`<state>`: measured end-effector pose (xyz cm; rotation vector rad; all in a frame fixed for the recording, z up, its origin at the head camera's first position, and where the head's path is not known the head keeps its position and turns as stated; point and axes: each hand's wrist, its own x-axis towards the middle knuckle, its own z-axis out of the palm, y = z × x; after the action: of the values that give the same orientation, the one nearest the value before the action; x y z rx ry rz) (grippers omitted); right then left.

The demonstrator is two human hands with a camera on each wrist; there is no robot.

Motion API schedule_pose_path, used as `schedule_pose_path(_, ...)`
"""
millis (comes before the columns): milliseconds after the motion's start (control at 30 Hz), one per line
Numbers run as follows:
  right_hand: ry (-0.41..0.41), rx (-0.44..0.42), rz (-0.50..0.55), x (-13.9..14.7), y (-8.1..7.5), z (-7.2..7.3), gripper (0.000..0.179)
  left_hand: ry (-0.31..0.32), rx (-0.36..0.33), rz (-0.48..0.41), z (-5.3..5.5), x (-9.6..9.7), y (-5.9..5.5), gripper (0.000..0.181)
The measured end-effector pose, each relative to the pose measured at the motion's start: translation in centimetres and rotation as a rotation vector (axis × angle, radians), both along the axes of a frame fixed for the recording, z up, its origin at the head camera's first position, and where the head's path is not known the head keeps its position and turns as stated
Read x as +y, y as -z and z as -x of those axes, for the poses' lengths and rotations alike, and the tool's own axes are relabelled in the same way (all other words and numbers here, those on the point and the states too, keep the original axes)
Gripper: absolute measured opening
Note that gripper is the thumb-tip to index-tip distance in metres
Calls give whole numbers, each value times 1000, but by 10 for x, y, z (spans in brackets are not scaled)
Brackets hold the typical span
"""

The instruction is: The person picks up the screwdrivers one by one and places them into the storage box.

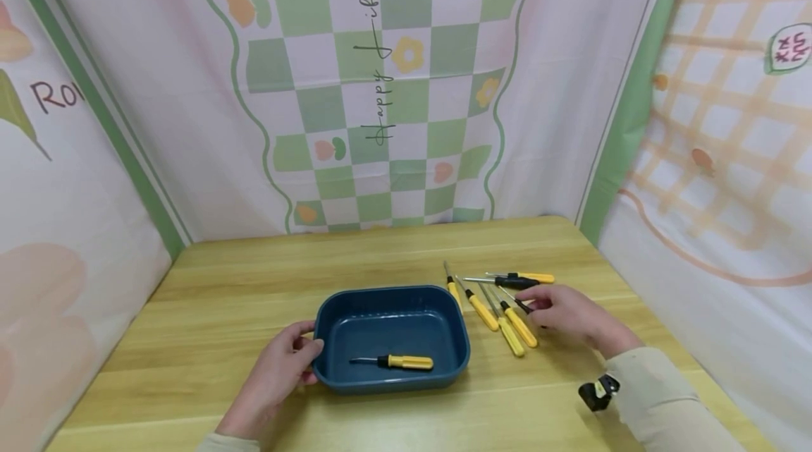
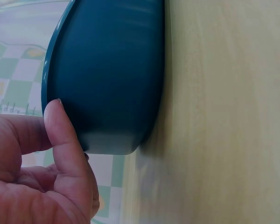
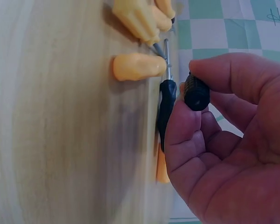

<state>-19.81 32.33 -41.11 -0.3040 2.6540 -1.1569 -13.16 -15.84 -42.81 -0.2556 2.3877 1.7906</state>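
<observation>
screwdriver with a slim black handle and metal shaft is pinched between your right hand's thumb and fingers, its shaft pointing left and away from you. the dark-blue rectangular tray lies leftward, beyond yellow-handled screwdrivers; your left hand pinches its left rim.

Left arm extends from lower left in head view, left hand gripping between thumb and fingers. Right arm angles in from lower right, sleeved; right hand pinching, other fingers curled toward palm. Hands well apart.
</observation>
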Motion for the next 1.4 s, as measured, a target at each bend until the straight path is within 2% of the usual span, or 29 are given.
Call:
schedule_pose_path(167, -12, -20, 60, -7, -4, 1, 53, 3, 2, 7, 1, 0, 1, 42)
schedule_pose_path(500, -17, -37, 68, -14, -14, 0, 51, 6, 0, 7, 0, 0, 0, 42)
schedule_pose_path(800, -34, -58, 139, -20, -21, -2, 54, 5, 3, -6, -2, -1, 0, 41)
schedule_pose_path(1400, -106, -9, 189, -42, -37, -2, 48, 7, -3, 8, -1, -1, -1, 41)
